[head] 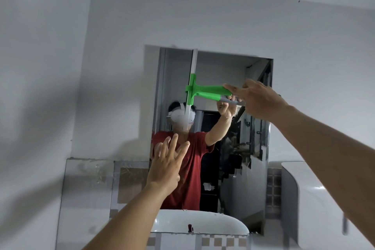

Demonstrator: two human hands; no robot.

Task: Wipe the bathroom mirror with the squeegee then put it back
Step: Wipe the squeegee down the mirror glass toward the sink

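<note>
A pale wall (223,16) fills most of my view, with tiles (129,180) below it from 6 to 8 o'clock. The bathroom mirror (227,71) hangs at the centre, an upright rectangle showing my reflection in a red shirt. Just under it, at 6 o'clock, the white rim of a sink (203,223) shows in the glass. At 4 o'clock a white curved fixture (308,189) stands beside the mirror.

My right arm reaches in from 4 o'clock. My right hand (257,99) is clamped on the grey ribbed end of the squeegee (205,90), forefinger stretched along its green handle. The handle lies level, pointing toward 9 o'clock, and the long pale blade stands upright against the glass, running from the mirror's top edge down past its middle.

My left arm comes up from 7 o'clock. My left hand (166,166) holds nothing, fingers spread apart and pointing up in front of the mirror's lower left part; I cannot tell whether the fingertips touch the glass.
</note>
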